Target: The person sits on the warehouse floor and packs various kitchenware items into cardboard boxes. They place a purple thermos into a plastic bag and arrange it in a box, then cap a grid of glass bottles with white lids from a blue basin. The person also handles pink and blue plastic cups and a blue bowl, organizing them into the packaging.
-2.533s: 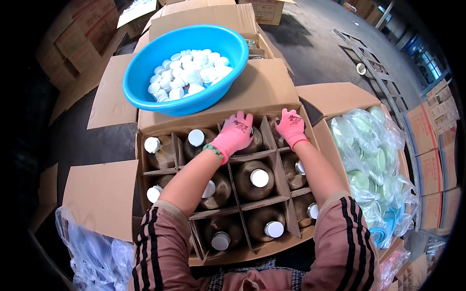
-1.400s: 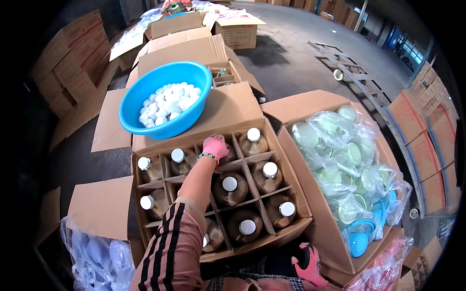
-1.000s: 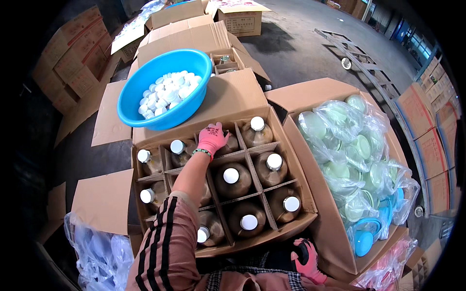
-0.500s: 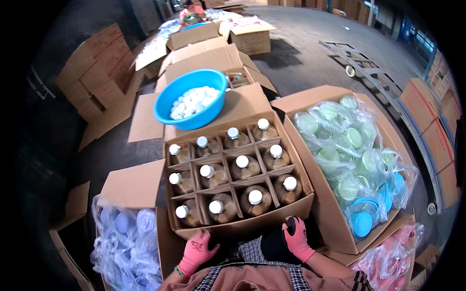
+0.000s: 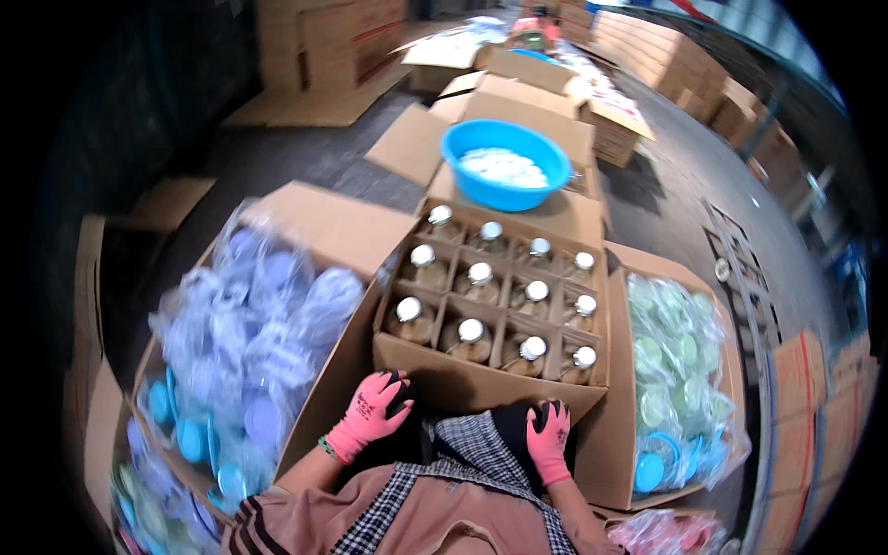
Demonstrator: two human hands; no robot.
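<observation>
— Warehouse floor (image 5: 305,157), grey concrete, crowded with flattened and stacked cartons.

— And the work in hand?

— An open cardboard box (image 5: 481,381) of capped bottles (image 5: 472,338), twelve in a divider grid, set at the knees in the middle of the view.

— Left hand?

— Left hand (image 5: 370,413), pink-gloved, pressed on the box's near lower corner, fingers spread and curled onto the cardboard. Gripping the edge, not lifting anything loose.

— Right?

— Right hand (image 5: 548,437), same glove, fingers hooked over the near bottom edge further right. Clasping cardboard only.

— Around it?

— Blue basin (image 5: 505,165) of white caps on a flap just beyond. Bagged blue lids (image 5: 245,342) in the left carton, bagged green lids (image 5: 675,361) in the right.
</observation>
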